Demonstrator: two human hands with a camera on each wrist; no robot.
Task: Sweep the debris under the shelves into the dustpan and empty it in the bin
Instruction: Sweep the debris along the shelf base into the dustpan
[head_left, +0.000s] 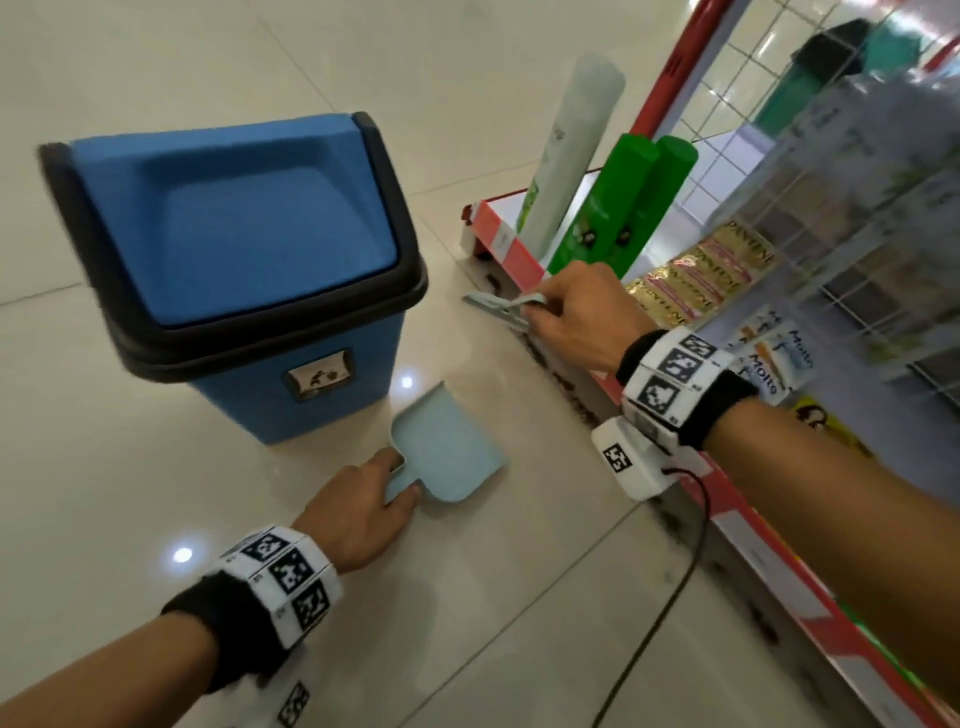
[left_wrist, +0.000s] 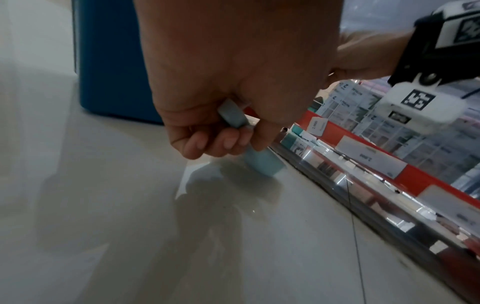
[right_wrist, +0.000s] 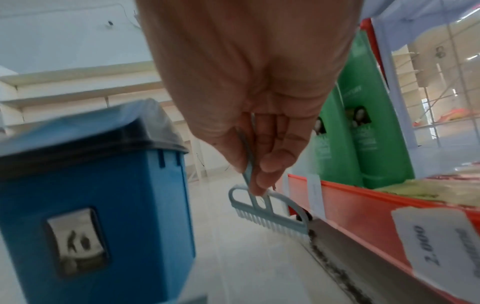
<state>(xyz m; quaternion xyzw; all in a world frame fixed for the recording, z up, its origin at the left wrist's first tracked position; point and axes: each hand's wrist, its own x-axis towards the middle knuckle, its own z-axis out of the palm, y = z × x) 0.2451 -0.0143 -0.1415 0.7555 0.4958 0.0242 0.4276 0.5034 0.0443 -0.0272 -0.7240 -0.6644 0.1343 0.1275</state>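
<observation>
Your left hand (head_left: 358, 512) grips the short handle of the pale blue dustpan (head_left: 449, 449), thumb on top and fingers curled underneath, as the left wrist view shows. The dustpan lies flat on the floor (head_left: 156, 493), just near-right of the blue bin (head_left: 234, 270), its open mouth turned toward the far side. The bin stands upright at the left with its swing lid closed inside a black rim.

Your right hand (head_left: 576, 317) holds the thin handle of a small grey brush (head_left: 498, 306), fingers wrapped along it. In the right wrist view the brush head (right_wrist: 270, 218) points bristles-down, its right end touching the metal kick strip at the foot of the shelf (head_left: 519, 249). A dark line of debris (right_wrist: 324, 253) lies along the seam where that strip meets the floor, running toward you from the brush.

The dustpan sits well apart from the brush, nearer to you and to the left. On the lowest shelf stand green bottles (head_left: 623, 208) and a pale tube (head_left: 571, 150), with gold sachets (head_left: 696, 280) lying to their right.
</observation>
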